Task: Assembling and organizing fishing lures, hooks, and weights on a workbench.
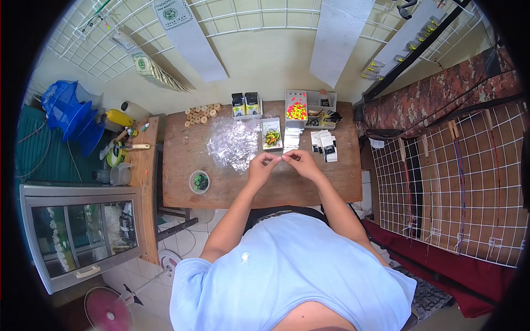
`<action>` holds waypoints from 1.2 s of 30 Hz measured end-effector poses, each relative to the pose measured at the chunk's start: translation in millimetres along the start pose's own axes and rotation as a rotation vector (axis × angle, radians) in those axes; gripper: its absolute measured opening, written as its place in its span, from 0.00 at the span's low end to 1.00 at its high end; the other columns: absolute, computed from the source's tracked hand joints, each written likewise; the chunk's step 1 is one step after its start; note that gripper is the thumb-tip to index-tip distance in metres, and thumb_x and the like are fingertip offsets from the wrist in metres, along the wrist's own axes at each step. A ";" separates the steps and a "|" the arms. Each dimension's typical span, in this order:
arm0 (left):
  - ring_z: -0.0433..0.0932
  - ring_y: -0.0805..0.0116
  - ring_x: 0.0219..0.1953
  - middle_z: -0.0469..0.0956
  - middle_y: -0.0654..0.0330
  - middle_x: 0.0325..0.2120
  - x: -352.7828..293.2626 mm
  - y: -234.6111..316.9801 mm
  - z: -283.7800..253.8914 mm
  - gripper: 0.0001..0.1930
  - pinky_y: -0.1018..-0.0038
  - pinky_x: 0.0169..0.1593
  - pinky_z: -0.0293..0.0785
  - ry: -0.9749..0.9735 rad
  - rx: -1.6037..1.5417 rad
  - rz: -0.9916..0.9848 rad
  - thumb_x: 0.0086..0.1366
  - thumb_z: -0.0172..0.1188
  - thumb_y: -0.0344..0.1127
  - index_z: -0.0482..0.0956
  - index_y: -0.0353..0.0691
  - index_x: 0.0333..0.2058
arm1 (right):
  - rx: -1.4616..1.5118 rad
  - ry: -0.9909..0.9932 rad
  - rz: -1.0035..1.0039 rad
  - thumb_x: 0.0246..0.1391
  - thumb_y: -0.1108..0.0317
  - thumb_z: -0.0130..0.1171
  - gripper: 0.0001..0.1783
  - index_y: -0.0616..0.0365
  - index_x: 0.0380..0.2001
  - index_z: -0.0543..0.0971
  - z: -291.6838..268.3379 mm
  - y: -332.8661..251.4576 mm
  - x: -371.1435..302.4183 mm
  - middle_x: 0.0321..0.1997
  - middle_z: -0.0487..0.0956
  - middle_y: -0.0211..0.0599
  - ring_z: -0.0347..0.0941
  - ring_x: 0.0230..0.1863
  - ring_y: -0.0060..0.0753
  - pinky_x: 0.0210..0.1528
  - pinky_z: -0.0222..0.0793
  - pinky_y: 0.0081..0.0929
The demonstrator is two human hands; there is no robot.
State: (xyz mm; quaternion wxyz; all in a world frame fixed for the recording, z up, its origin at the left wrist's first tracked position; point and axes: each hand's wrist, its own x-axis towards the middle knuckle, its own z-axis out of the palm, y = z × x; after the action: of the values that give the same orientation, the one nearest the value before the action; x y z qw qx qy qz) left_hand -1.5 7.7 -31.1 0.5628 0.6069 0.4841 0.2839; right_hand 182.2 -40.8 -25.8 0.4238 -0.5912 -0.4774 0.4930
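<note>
Over the near middle of the wooden table (331,185), my left hand (260,166) and my right hand (305,165) meet fingertip to fingertip. Both are closed in a pinch; whatever sits between the fingers is too small to make out. Just beyond them stands a white tray (269,124) of small red, yellow and green pieces. Beside it, a stack of white slips (292,140) lies close to my right fingers. A spread of small clear plastic bags (234,140) covers the table to the left of my left hand.
Farther back are a grey box (296,96) of red and yellow pieces, a box of black packets (246,105) and pale spools (200,113). Black-and-white cards (324,144) lie right. A clear tub (199,192) with dark green pieces stands left. A white grid rack (441,187) flanks the right.
</note>
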 end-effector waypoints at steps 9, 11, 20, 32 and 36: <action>0.56 0.47 0.66 0.61 0.44 0.61 -20.5 42.4 18.2 0.34 0.56 0.68 0.47 -0.179 0.575 0.814 0.61 0.58 0.44 0.59 0.32 0.61 | 1.159 -0.027 0.549 0.66 0.56 0.42 0.16 0.51 0.48 0.71 2.9 27.2 26.1 0.56 0.73 0.38 0.69 0.57 0.32 0.57 0.64 0.34; 0.53 0.46 0.67 0.58 0.43 0.62 -22.3 16.9 18.1 0.37 0.53 0.68 0.44 -0.269 0.598 0.785 0.61 0.57 0.47 0.56 0.32 0.63 | 1.195 -0.067 0.548 0.67 0.56 0.40 0.16 0.52 0.47 0.71 7.2 11.5 28.5 0.58 0.72 0.39 0.68 0.58 0.33 0.59 0.63 0.37; 0.44 0.43 0.69 0.50 0.41 0.66 -14.5 -13.4 18.7 0.41 0.52 0.69 0.38 -0.213 0.639 0.730 0.63 0.54 0.50 0.49 0.32 0.66 | 1.014 0.070 0.521 0.67 0.57 0.39 0.17 0.54 0.47 0.71 13.7 10.3 32.5 0.59 0.73 0.39 0.70 0.56 0.31 0.57 0.64 0.33; 0.75 0.58 0.51 0.74 0.49 0.51 2.1 -48.3 -6.5 0.26 0.66 0.54 0.69 -0.026 0.202 0.203 0.61 0.62 0.43 0.71 0.37 0.55 | 0.121 0.080 0.084 0.60 0.60 0.58 0.13 0.59 0.40 0.79 5.2 32.6 25.2 0.34 0.78 0.24 0.68 0.31 0.13 0.36 0.66 0.17; 0.79 0.68 0.40 0.79 0.54 0.43 6.9 -20.6 -4.6 0.23 0.73 0.43 0.72 -0.072 0.106 0.227 0.59 0.66 0.43 0.77 0.39 0.50 | 0.023 -0.031 0.013 0.58 0.63 0.60 0.13 0.61 0.40 0.81 6.2 29.8 18.6 0.32 0.79 0.25 0.68 0.32 0.13 0.36 0.65 0.16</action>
State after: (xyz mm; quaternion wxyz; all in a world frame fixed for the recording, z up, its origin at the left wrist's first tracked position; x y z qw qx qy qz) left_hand -8.5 13.8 -51.3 0.5112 0.6966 0.4058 0.2977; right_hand 181.5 -27.9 -59.0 0.4199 -0.5814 -0.4744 0.5105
